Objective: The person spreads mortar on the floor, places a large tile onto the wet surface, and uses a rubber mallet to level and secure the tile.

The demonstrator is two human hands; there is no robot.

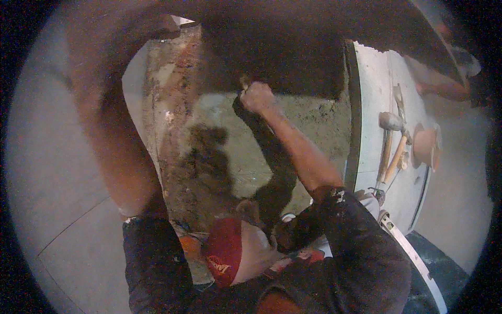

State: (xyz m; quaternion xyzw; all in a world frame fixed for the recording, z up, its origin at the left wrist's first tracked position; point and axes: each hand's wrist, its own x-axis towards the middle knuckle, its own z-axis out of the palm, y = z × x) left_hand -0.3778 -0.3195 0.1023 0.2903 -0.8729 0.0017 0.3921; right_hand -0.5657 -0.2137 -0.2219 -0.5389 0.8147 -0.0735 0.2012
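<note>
My left hand [162,29] is raised at the upper left, its curled fingers at a dark, blurred expanse overhead; what it grips is hard to make out. My right hand [256,97] is closed around a small tan item [243,82], too small to name, near the top of a rough, greenish-grey cement surface [314,136]. A dark area, shadow or panel, spans above that hand, and my shadow falls on the cement. Along the left of this surface runs a brown, crumbly strip [170,115].
A white ledge [366,78] at right holds a mallet [391,121], wooden-handled tools [397,157] and a round reddish object [424,146]. A metal bar [415,264] lies lower right. Red-and-pale fabric [225,251] sits below. Another person's arm [439,89] appears upper right.
</note>
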